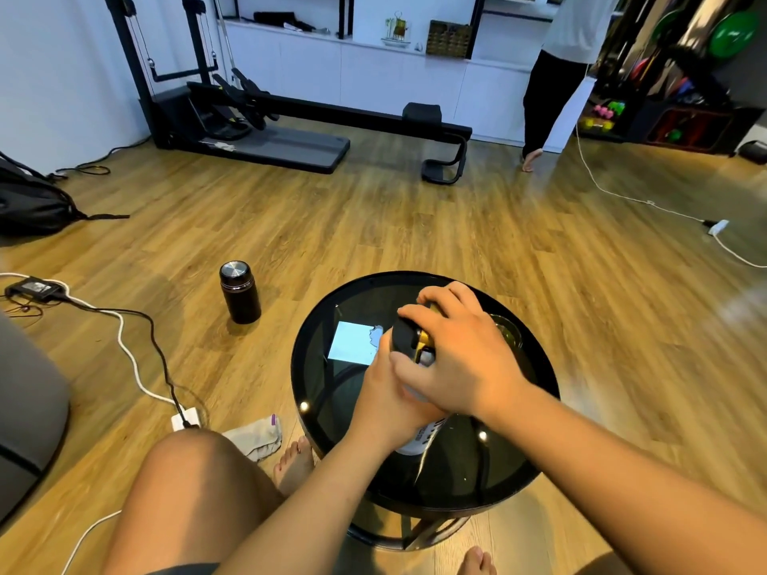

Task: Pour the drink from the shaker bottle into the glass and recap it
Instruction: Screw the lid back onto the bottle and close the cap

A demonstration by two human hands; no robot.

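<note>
The shaker bottle stands upright on the round black glass table. My left hand is wrapped around its body from the left. Over its black and gold cap lies my right hand, fingers closed on the lid. The glass sits just behind my right hand at the table's right side, mostly hidden, with greenish liquid showing inside.
A black thermos stands on the wooden floor left of the table. Cables and a power strip lie at the left, a crumpled cloth by my foot. A person stands at the back right, near gym equipment.
</note>
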